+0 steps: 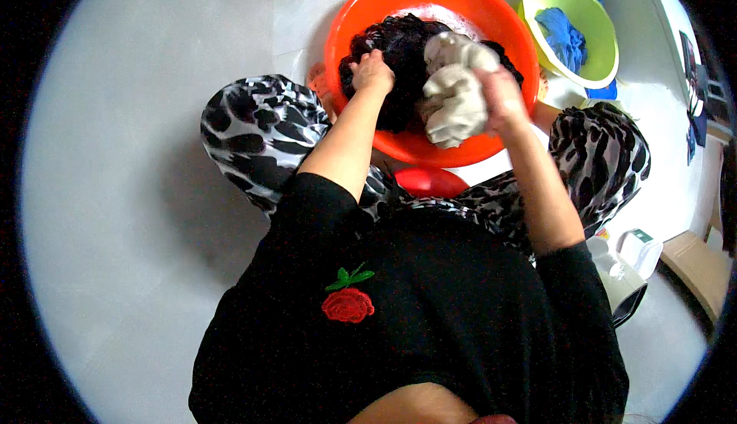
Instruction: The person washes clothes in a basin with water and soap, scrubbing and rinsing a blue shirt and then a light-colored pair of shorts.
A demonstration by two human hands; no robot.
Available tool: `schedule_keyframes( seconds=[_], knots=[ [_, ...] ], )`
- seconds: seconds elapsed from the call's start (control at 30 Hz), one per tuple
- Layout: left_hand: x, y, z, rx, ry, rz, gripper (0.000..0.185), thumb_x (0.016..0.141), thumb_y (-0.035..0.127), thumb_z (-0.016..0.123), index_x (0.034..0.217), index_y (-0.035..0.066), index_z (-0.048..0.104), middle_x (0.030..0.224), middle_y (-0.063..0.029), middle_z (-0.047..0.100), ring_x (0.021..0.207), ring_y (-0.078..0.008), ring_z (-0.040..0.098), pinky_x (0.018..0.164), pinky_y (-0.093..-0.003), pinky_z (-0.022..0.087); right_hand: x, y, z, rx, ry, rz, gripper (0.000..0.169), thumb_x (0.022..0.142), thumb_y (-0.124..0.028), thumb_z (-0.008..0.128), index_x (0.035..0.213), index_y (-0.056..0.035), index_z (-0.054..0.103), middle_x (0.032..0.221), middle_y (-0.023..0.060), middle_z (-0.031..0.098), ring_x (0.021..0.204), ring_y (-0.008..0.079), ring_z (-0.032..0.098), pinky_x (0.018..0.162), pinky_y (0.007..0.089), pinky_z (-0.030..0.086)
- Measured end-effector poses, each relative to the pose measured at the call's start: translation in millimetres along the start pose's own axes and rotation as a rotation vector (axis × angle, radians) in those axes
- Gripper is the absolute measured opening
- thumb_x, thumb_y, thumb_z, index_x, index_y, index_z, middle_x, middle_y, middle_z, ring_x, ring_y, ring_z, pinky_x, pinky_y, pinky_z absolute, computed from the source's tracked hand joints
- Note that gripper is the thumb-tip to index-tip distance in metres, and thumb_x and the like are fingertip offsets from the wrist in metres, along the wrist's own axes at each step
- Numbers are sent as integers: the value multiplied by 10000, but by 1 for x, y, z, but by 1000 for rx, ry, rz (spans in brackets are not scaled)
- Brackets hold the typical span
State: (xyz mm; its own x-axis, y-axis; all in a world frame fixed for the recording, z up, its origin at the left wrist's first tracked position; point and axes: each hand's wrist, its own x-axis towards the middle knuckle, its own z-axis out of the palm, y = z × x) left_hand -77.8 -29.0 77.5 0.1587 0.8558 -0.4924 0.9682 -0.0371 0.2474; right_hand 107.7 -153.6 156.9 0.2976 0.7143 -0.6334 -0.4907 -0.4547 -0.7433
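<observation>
An orange-red plastic basin (397, 148) stands on the floor between my bent knees. Dark wet cloth (403, 50) fills much of it, with white suds (455, 20) along the far side. My left hand (374, 73) is curled into the dark cloth at the left, its fingertips partly hidden. Over the right half of the basin, my right hand (504, 99), blurred by motion, grips a bunched off-white cloth (458, 101). That cloth lies above the dark one.
At the far right, a tilted lime-green basin (601, 50) holds blue cloth (561, 35). A red rounded object (432, 182) sits just below the large basin. White containers (639, 251) and a cardboard piece (699, 268) lie to the right. Grey walls stand close by.
</observation>
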Motion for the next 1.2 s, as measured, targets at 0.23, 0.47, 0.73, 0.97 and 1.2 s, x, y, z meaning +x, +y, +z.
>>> schedule_keyframes(
  seconds=[0.23, 0.47, 0.73, 0.97, 1.2],
  knots=[
    [-33, -1, 15, 153, -192, 279, 410, 799, 188, 563, 1182, 46, 528, 1210, -178, 521, 1149, -406, 471, 934, -441, 444, -93, -164, -9, 300, -389, -435, 444, 924, -327, 451, 1246, -22, 480, 1167, 157, 568, 1061, 279, 560, 926, 437, 463],
    [-57, -1, 49, 183, -317, 417, 472, 717, 182, 595, 1178, 84, 562, 1255, -159, 501, 1160, -349, 488, 973, -425, 425, -132, -246, 21, 312, -455, -695, 431, 918, -326, 465, 1226, -26, 498, 1168, 142, 572, 1051, 273, 565, 928, 428, 458],
    [-56, 12, 65, -91, -277, 442, 913, 590, 513, 764, 1319, 61, 451, 1381, -172, 408, 1265, -316, 407, 1039, -392, 348, -121, -287, 53, 280, -386, -815, 416, 912, -325, 482, 1204, -31, 519, 1168, 124, 577, 1039, 266, 571, 931, 419, 452],
    [-50, 18, 31, -999, -155, 210, 588, 781, 390, 671, 1245, 63, 517, 1253, -88, 549, 1126, -224, 512, 915, -350, 410, -77, -188, 107, -40, -114, -442, 388, 886, -333, 520, 1139, -43, 570, 1140, 88, 598, 1010, 246, 582, 935, 403, 439],
    [-55, 7, 30, -1294, -207, -17, 298, 810, 255, 557, 974, 12, 616, 953, -49, 608, 937, -165, 523, 852, -302, 388, 15, -91, 41, 57, 111, -19, 296, 825, -187, 534, 1029, 25, 569, 979, 165, 611, 910, 314, 603, 809, 457, 492]
  ],
)
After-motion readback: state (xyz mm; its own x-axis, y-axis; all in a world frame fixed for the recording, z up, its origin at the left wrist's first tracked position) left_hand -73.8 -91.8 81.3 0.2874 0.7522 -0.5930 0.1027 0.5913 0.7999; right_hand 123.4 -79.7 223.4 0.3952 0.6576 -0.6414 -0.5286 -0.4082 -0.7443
